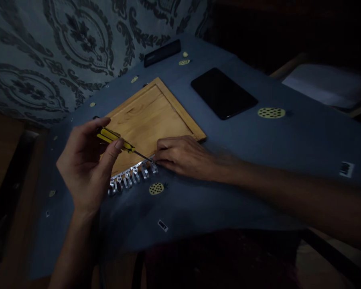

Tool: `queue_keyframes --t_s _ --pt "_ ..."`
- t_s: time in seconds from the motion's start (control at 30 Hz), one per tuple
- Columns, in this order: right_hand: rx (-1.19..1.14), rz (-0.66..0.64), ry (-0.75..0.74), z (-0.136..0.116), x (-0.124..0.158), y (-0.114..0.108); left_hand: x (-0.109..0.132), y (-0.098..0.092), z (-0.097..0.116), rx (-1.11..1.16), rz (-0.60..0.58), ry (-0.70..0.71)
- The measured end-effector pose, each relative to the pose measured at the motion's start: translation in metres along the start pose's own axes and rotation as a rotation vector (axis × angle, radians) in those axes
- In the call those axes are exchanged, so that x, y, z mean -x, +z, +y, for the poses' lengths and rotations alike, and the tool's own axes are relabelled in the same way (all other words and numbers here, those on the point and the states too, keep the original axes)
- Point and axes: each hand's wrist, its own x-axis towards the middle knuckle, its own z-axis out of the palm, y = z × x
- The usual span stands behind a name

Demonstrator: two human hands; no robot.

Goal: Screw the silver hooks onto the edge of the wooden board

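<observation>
My left hand is closed around the yellow and black handle of a screwdriver. Its thin shaft slants down to the right, and the tip meets the right end of a metal hook rail. Several shiny hooks hang along this rail, which lies at the near edge of a wooden board. Beside the screwdriver tip, my right hand has its fingers pinched together at the rail's end. What those fingertips hold, if anything, is hidden.
A black tablet or large phone lies right of the board, and a dark slim object lies behind it. The blue tablecloth carries printed pineapples. Patterned wallpaper rises at the back left. At the right stands a pale-seated chair.
</observation>
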Motion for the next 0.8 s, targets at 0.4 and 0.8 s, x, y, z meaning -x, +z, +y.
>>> queue_keyframes --t_s 0.4,0.8 --pt "0.011 0.006 0.008 -0.0009 0.0 -0.001 0.0039 0.0034 -0.003 0.003 -0.031 0.063" --pt "0.004 0.017 -0.005 0.0002 0.0003 0.0006 -0.0003 0.0042 0.0012 0.09 -0.058 0.047"
